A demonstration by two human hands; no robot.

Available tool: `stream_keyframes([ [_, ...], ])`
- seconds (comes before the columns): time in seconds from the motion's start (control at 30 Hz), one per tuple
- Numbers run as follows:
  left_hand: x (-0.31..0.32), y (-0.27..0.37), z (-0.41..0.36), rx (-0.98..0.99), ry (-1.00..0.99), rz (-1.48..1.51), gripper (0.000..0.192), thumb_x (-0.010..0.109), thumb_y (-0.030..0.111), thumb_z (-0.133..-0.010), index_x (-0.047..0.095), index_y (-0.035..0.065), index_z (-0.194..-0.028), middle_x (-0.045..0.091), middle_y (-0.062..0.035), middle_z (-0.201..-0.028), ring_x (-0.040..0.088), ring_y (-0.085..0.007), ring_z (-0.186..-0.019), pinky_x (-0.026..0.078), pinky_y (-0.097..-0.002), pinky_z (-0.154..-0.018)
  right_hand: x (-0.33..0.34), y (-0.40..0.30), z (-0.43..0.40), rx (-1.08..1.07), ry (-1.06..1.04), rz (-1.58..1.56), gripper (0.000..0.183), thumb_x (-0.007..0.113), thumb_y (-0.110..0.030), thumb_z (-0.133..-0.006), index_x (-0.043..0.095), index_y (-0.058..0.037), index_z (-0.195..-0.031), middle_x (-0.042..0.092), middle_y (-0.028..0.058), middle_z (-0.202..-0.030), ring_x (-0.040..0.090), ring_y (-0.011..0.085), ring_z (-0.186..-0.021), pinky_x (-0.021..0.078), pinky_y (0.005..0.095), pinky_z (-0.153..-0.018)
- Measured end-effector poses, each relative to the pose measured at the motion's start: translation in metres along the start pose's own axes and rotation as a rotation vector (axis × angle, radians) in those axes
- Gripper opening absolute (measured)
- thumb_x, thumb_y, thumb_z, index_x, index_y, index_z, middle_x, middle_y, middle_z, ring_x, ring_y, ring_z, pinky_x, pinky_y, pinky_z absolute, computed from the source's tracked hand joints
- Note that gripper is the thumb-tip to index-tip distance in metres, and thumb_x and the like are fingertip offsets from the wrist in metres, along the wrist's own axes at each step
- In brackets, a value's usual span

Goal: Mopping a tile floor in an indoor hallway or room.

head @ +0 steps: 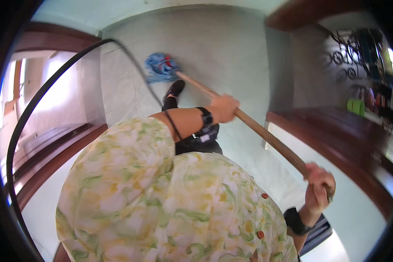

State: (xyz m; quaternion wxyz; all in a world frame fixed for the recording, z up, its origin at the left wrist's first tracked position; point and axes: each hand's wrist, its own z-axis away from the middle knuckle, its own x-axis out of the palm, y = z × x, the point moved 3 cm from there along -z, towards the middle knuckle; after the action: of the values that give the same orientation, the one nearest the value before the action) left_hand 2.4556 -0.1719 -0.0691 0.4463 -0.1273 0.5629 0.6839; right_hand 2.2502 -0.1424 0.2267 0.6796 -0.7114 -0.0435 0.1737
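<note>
A mop with a long wooden handle (268, 137) slants across the view. Its head of blue strands (160, 67), with a red part at the centre, rests on the pale floor close to my shoe (176, 88). My left hand (225, 108) is wrapped around the middle of the handle, the arm reaching across my body. Near the handle's upper end, at the right, my right hand (319, 190) grips the wood. Both wrists wear black bands. A black cable (75, 59) loops over the left side and crosses my left forearm.
Pale walls bound the grey-white floor (196, 42) ahead. A dark brown wooden door (334, 140) stands at the right; beyond it are wheeled items (344, 62) and a green round object (355, 107). Brown door frame parts (59, 163) and a bright opening lie at the left.
</note>
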Motion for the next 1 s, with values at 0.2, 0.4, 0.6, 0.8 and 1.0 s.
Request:
stream_keyframes([
  [0.2,0.086,0.163,-0.053,0.47,-0.29,0.058,0.014,0.057,0.014,-0.071,0.061,0.0097,-0.084,0.06,-0.0131,-0.089,0.055,-0.0309,-0.093,0.048,-0.0452,-0.072,-0.054,-0.049,0.135,0.015,0.411,0.389,0.004,0.047,0.0,-0.065,0.046,-0.0015,-0.062,0.048,0.0106,-0.058,0.048,0.0197,-0.056,0.047,0.0462,-0.076],
  [0.4,0.111,0.25,-0.074,0.596,-0.341,0.031,0.016,0.058,0.018,-0.074,0.063,0.0076,-0.085,0.061,-0.0114,-0.087,0.054,-0.0309,-0.093,0.047,-0.0423,-0.075,-0.087,-0.058,0.139,0.027,0.33,0.59,0.004,0.045,-0.003,-0.065,0.048,-0.0005,-0.066,0.048,0.0102,-0.058,0.049,0.0191,-0.056,0.0485,0.0456,-0.076],
  [0.6,0.104,0.259,-0.076,0.542,-0.348,0.157,0.021,0.059,0.025,-0.073,0.064,0.0105,-0.088,0.062,-0.0096,-0.09,0.052,-0.0305,-0.096,0.045,-0.0418,-0.08,-0.139,-0.061,0.131,-0.144,0.28,0.355,0.019,0.045,-0.019,-0.076,0.048,-0.0008,-0.078,0.044,0.0084,-0.065,0.044,0.0193,-0.065,0.0418,0.0456,-0.079],
  [0.8,0.055,0.189,-0.047,0.322,-0.206,0.29,0.018,0.059,0.024,-0.071,0.063,0.009,-0.08,0.063,-0.0132,-0.081,0.058,-0.0344,-0.083,0.045,-0.0412,-0.077,-0.152,-0.06,0.056,-0.024,0.106,0.11,0.014,0.044,-0.018,-0.08,0.047,-0.0037,-0.08,0.042,0.0061,-0.068,0.041,0.0168,-0.072,0.0363,0.0414,-0.083],
  [1.0,0.008,0.011,0.016,-0.13,0.117,0.197,0.015,0.058,0.021,-0.069,0.061,0.0079,-0.076,0.061,-0.0142,-0.077,0.059,-0.0344,-0.08,0.047,-0.0431,-0.073,-0.048,0.025,-0.064,0.107,-0.206,-0.193,0.024,0.05,-0.024,-0.077,0.049,-0.0002,-0.083,0.049,0.0089,-0.073,0.049,0.0223,-0.081,0.0353,0.0438,-0.085],
])
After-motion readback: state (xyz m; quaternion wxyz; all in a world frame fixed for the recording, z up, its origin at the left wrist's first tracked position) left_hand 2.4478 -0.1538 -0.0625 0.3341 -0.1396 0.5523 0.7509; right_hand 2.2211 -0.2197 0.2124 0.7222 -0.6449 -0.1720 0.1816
